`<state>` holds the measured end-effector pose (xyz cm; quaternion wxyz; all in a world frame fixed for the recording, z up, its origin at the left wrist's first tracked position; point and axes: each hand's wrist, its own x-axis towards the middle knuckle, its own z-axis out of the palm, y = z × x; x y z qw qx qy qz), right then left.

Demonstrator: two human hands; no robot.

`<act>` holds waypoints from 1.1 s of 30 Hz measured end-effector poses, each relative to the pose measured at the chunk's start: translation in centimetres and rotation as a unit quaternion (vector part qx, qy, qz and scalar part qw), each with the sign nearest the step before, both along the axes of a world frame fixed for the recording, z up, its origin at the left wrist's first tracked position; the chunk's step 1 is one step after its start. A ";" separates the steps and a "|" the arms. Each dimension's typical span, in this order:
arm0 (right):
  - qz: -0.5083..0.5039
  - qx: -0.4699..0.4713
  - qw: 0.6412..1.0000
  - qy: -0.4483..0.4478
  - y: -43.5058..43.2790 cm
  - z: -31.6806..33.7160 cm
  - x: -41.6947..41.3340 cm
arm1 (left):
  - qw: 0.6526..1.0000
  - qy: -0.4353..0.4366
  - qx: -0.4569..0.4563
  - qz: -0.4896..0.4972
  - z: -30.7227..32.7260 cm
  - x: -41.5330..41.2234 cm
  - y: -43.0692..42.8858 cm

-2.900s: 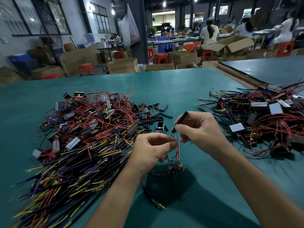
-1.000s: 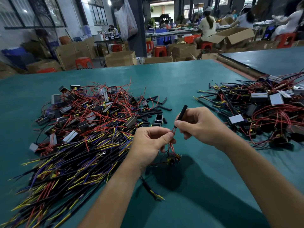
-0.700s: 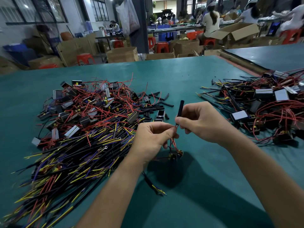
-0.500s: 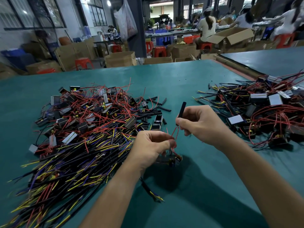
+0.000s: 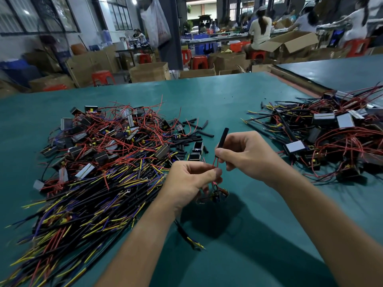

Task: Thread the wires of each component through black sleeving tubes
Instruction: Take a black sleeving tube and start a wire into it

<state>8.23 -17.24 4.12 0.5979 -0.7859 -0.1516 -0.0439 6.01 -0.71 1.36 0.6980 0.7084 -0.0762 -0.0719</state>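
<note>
Black tubular sleeving (image 5: pixel 222 139) in right hand (image 5: pixel 246 154); left hand (image 5: pixel 191 181) pinches thin red wires (image 5: pixel 214 163).

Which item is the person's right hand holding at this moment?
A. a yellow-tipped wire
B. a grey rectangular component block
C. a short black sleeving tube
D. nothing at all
C: the right hand pinches the short black sleeving tube by its lower end, just above the thin red wires that the left hand pinches.
</note>
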 end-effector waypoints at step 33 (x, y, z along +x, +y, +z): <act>0.011 0.050 0.998 0.026 -0.2 0.1 -0.3 | 1.000 -0.006 -0.015 0.011 0.1 0.2 0.0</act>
